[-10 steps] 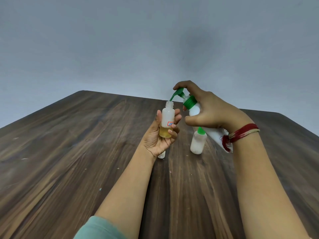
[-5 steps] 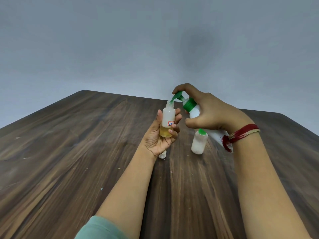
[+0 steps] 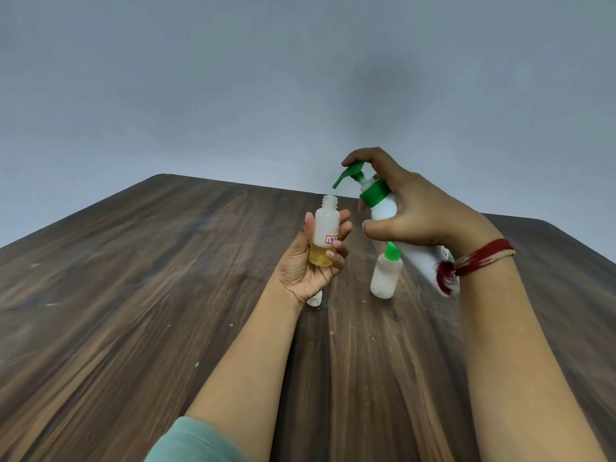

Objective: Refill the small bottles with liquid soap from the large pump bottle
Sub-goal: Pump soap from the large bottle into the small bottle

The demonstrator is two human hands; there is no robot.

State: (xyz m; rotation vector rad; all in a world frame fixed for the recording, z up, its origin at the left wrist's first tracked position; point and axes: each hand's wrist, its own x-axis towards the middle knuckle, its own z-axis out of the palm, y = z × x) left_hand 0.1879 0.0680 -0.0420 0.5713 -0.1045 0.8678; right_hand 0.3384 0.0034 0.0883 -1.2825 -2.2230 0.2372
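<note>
My left hand [image 3: 308,261] grips a small clear bottle [image 3: 326,228], uncapped and upright, with yellow soap in its bottom third. My right hand [image 3: 410,211] holds the large white pump bottle [image 3: 383,208] tilted to the left, the forefinger on top of its green pump head [image 3: 348,173]. The green spout tip hangs just above and right of the small bottle's open neck. A second small white bottle with a green cap [image 3: 385,273] stands on the table below my right hand. A small white piece [image 3: 315,300] shows under my left wrist; most of it is hidden.
The dark wooden table [image 3: 133,278] stretches wide to the left and toward me, with a few small specks on it. Its far edge meets a plain grey wall. A red thread band circles my right wrist.
The pump head has risen back up from its pressed position and the spout has lifted off the small bottle's neck. The left hand has kept the small bottle almost still.
</note>
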